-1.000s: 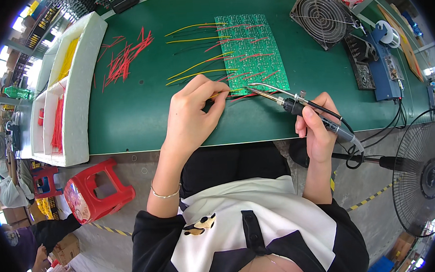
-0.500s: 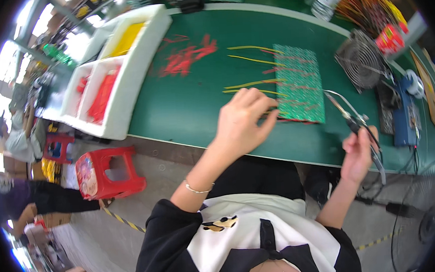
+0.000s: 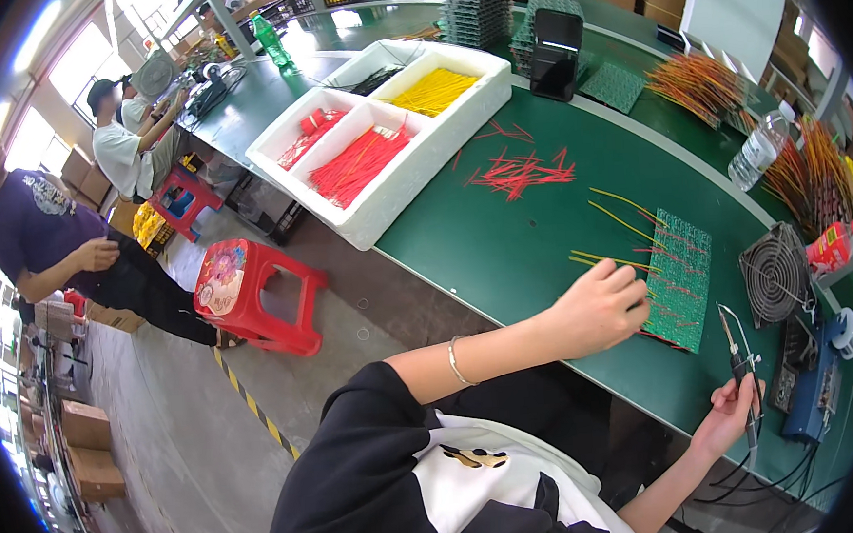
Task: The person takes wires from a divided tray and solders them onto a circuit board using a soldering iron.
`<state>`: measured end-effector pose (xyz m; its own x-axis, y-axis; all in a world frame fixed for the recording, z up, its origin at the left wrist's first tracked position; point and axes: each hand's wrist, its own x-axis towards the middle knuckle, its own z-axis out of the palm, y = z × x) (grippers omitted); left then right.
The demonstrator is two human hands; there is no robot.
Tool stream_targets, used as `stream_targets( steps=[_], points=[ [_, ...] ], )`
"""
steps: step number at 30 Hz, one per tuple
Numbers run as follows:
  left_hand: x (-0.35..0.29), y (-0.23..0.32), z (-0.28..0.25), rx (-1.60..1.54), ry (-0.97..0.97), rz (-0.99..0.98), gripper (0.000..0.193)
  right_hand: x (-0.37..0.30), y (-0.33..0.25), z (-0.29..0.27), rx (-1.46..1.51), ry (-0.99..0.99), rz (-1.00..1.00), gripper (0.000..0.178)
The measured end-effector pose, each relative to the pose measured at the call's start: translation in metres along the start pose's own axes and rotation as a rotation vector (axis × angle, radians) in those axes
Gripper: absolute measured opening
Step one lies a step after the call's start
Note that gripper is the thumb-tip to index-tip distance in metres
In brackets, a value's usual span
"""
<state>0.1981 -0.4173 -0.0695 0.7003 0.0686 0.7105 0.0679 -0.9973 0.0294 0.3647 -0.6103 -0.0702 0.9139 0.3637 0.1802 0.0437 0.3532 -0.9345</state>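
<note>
A green circuit board panel [image 3: 687, 270] lies on the green table, with yellow wires [image 3: 623, 217] sticking out from its left side and short red wires across it. My left hand [image 3: 600, 307] is at the panel's lower left edge, fingers pinched together; whatever is between the fingertips is hidden. To the right of the panel, my right hand [image 3: 730, 414] grips a soldering iron [image 3: 742, 369] by its dark handle, its tip pointing up and away from me. A thin curved metal tube runs alongside the iron. The tip is apart from the panel.
Loose red wires [image 3: 521, 175] lie left of the panel. A white foam box [image 3: 385, 225] holds red, yellow and black wires. At right are a small fan [image 3: 777, 274], a blue soldering unit [image 3: 816, 379] and a water bottle [image 3: 761, 148]. A red stool [image 3: 252, 287] and people are at left.
The view has swung left, bringing more of the foam box, the stool and the people into sight. My left hand remains at the panel's edge; my right still holds the soldering iron.
</note>
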Motion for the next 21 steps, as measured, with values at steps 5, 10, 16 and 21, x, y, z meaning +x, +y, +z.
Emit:
stream_targets(
  steps=[5, 10, 16, 21],
  points=[
    [0.001, 0.002, -0.002, 0.075, -0.012, 0.048, 0.021, 0.001, 0.001, 0.002, -0.001, 0.003, -0.004, 0.024],
    [-0.005, 0.006, -0.016, -0.013, -0.063, 0.021, 0.035, 0.003, 0.002, 0.001, -0.007, 0.052, -0.015, 0.019],
    [-0.009, -0.048, -0.119, 0.233, -0.144, -0.144, 0.040, 0.009, 0.016, -0.013, 0.049, -0.012, 0.007, 0.013],
    [-0.054, -0.174, -0.212, 0.414, -0.102, -0.681, 0.012, 0.009, 0.018, -0.012, 0.090, 0.059, 0.006, 0.016]
  ],
)
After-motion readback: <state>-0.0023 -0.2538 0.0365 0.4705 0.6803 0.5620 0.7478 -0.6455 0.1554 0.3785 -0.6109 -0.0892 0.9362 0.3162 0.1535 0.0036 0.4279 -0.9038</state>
